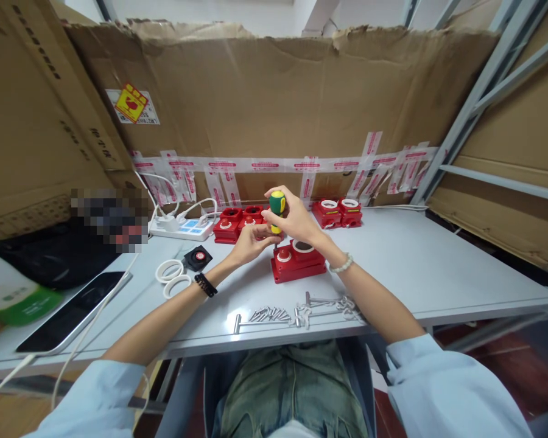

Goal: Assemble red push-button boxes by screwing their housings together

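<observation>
A screwdriver (277, 204) with a green and yellow handle stands upright above a red box (299, 269). My right hand (296, 216) is closed around its handle. Lower down, my left hand (253, 243) pinches the screwdriver near the bottom of the handle. The tool's tip points down at the far left corner of the red box; a screw there cannot be made out. On top of this box are a red knob (284, 254) and a white ring (302, 246), partly behind my right wrist.
More red boxes (226, 230) stand at the back left, and two with white rings (337, 213) at the back right. White rings (169, 271) and a black part (198, 258) lie left. Screws (270, 314) and metal rods (265, 323) lie in front. A power strip (182, 227) and tablet (73, 311) are left.
</observation>
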Demonstrator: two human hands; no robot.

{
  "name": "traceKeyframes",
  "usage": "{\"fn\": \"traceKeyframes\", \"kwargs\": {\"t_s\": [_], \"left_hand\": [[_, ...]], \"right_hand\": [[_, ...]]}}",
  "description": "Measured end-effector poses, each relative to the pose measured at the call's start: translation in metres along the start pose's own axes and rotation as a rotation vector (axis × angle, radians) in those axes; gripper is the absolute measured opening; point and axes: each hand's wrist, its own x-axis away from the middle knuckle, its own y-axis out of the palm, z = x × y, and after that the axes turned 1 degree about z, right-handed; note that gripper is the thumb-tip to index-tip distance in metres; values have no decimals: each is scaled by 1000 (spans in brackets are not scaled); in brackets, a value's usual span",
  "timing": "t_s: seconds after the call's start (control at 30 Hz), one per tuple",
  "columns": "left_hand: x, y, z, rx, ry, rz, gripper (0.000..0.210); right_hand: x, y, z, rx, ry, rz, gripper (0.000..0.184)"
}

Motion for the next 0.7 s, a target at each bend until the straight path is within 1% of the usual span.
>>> {"fn": "traceKeyframes", "kwargs": {"t_s": [0.1,0.27,0.3,0.43,0.47,0.57,0.7], "left_hand": [[-2,1,-2,8,-2,6,30],[-2,3,-5,-27,6,47,34],[-1,2,-4,-49,5,30,34],[6,-2,-1,-158,4,-121,33],[7,-3,0,-178,1,-135,32],[8,-3,-1,-190,-10,-82,30],[5,1,-2,-128,-29,19,31]], "right_hand": [[2,2,-3,29,26,36,28],[6,2,-4,103,28,86,27],[7,2,-4,104,27,88,28],[6,1,-2,87,32,80,30],[6,1,-1,87,40,80,32],[6,1,0,70,58,94,36],[7,0,0,55,73,115,38]]}}
